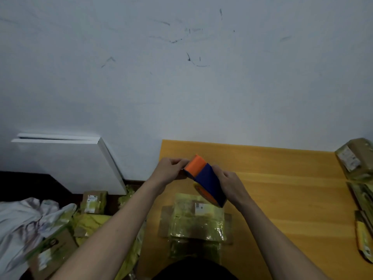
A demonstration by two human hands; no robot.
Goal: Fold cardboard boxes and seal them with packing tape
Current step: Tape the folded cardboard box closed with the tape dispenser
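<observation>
An orange and blue tape dispenser (203, 175) with a roll of tape is held in the air above the yellow table (282, 188). My right hand (230, 182) grips its blue body from the right. My left hand (171, 168) pinches at the orange front end, fingers curled there. Below the dispenser a flattened cardboard box (196, 221) lies on the table, wrapped in shiny yellowish tape, with a small white label near its top.
More taped cardboard boxes (357, 158) lie along the table's right edge. Left of the table, taped boxes (93, 201) and white cloth (22, 223) cover the floor. A white panel (66, 162) leans on the wall.
</observation>
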